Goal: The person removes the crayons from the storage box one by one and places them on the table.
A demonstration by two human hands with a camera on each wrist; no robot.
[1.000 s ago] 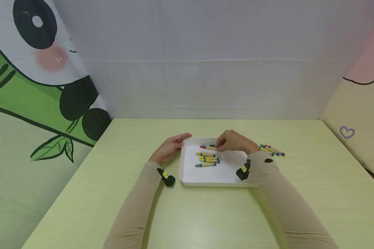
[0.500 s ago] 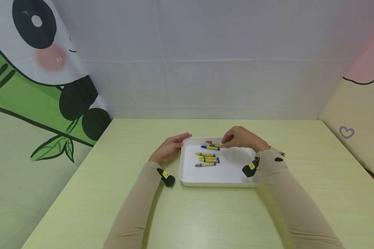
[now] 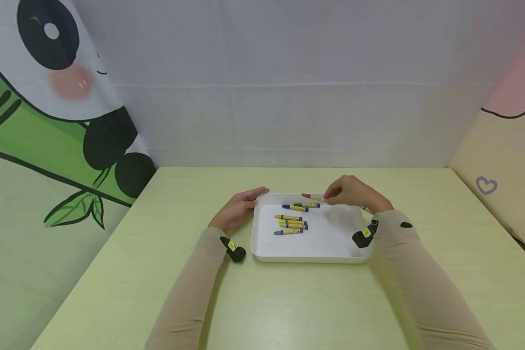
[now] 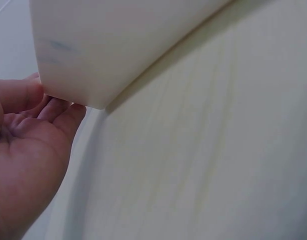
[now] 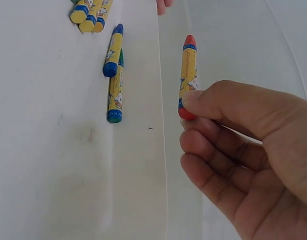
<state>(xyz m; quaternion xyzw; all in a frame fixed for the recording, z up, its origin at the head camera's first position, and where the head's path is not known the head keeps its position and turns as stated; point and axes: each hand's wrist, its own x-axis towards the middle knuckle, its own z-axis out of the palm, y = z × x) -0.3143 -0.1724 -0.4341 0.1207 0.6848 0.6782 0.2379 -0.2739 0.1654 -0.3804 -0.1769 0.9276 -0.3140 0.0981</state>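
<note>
My right hand (image 3: 347, 192) (image 5: 243, 150) pinches a red crayon (image 3: 312, 197) (image 5: 187, 75) by its end, holding it over the far rim of the white tray (image 3: 328, 243). In the tray lie a blue crayon (image 3: 295, 208) (image 5: 112, 50) and a green crayon (image 3: 307, 204) (image 5: 115, 92) side by side, with several more crayons (image 3: 290, 223) in a small group nearer me. My left hand (image 3: 238, 208) (image 4: 23, 150) lies relaxed on the table, its fingertips against the tray's far left corner (image 4: 73, 100).
The tray sits on a pale green table (image 3: 262, 301). A further crayon (image 3: 365, 209) peeks out on the table behind my right wrist. Fabric walls close the back and both sides; the left one carries a panda print (image 3: 48, 97).
My right hand has lifted the red crayon off the tray and carried it right and away from me. The blue and green crayons stayed in the tray. The left hand has not moved.
</note>
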